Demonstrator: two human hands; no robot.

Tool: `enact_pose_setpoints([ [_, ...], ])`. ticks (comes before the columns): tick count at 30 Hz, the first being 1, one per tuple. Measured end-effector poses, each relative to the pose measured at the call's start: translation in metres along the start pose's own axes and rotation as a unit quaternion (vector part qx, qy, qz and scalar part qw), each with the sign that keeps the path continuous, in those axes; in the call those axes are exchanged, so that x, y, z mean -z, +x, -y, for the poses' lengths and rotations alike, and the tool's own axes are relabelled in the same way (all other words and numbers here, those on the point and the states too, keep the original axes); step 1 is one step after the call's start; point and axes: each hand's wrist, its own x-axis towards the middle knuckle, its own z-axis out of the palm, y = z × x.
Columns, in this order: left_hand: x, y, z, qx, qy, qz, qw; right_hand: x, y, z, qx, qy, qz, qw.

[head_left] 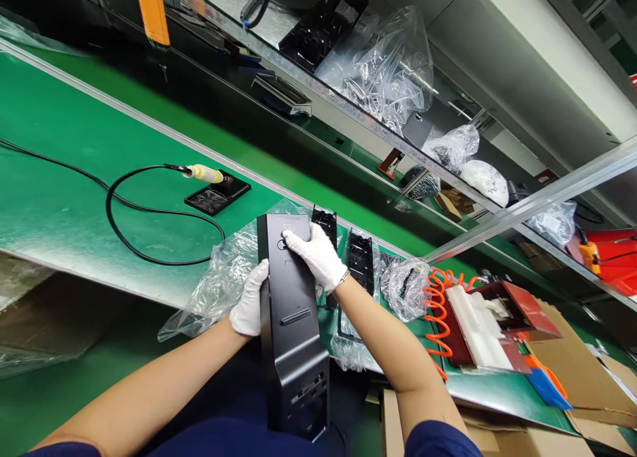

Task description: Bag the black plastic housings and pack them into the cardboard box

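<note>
A long black plastic housing is held upright before my body, with a step near its lower end and small slots below it. My left hand, in a white glove, grips its left edge. Around the upper right edge closes my right hand, also gloved, its thumb on the front face by some white printed marks. The fingers behind the housing are hidden. Clear plastic film lies on the bench to the left. Beyond my right hand are black molded trays.
A soldering iron with a looped cable rests on its black stand. To the right are an orange coiled hose, a red and white fixture and cardboard. A metal shelf with bagged parts crosses above.
</note>
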Motion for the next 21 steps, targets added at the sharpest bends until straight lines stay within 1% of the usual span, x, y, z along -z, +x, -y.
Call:
enact_pose_setpoints([
  [2, -0.009, -0.002, -0.002, 0.025, 0.014, 0.042, 0.999, 0.005, -0.002, 0.002, -0.002, 0.005, 0.015, 1.000],
  [3, -0.012, -0.002, -0.003, 0.042, 0.025, 0.063, 0.997, 0.007, -0.004, 0.003, 0.009, 0.011, 0.013, 1.000],
  [4, -0.015, -0.003, -0.004, 0.052, 0.035, 0.072, 0.995, 0.009, -0.007, 0.004, 0.028, 0.017, 0.004, 0.999],
  [5, -0.016, -0.004, -0.004, 0.047, 0.045, 0.065, 0.996, 0.010, -0.010, 0.005, 0.051, 0.019, -0.006, 0.999],
  [7, -0.013, -0.003, -0.003, -0.001, 0.051, 0.013, 0.999, 0.008, -0.016, 0.008, 0.086, 0.004, -0.027, 0.996],
  [9, -0.005, -0.003, 0.001, -0.060, 0.043, -0.051, 0.996, 0.005, -0.022, 0.008, 0.097, -0.025, -0.032, 0.995],
  [10, -0.001, -0.002, 0.003, -0.079, 0.037, -0.072, 0.994, 0.002, -0.024, 0.008, 0.099, -0.036, -0.032, 0.994],
  [11, 0.002, -0.002, 0.006, -0.089, 0.032, -0.083, 0.992, 0.000, -0.024, 0.007, 0.101, -0.046, -0.035, 0.993],
  [13, 0.005, -0.004, 0.010, -0.096, 0.024, -0.086, 0.991, -0.002, -0.023, 0.006, 0.109, -0.060, -0.036, 0.992],
  [15, 0.002, -0.006, 0.013, -0.094, 0.028, -0.072, 0.993, -0.001, -0.021, 0.005, 0.111, -0.055, -0.024, 0.992],
  [18, -0.014, -0.011, 0.005, -0.069, 0.063, -0.023, 0.995, 0.014, -0.027, 0.003, 0.113, 0.008, 0.037, 0.993],
  [20, -0.027, -0.013, -0.010, -0.059, 0.087, 0.027, 0.994, 0.032, -0.045, -0.003, 0.112, 0.065, 0.069, 0.989],
  [21, -0.033, -0.013, -0.019, -0.070, 0.096, 0.052, 0.992, 0.042, -0.059, -0.010, 0.106, 0.088, 0.073, 0.988],
])
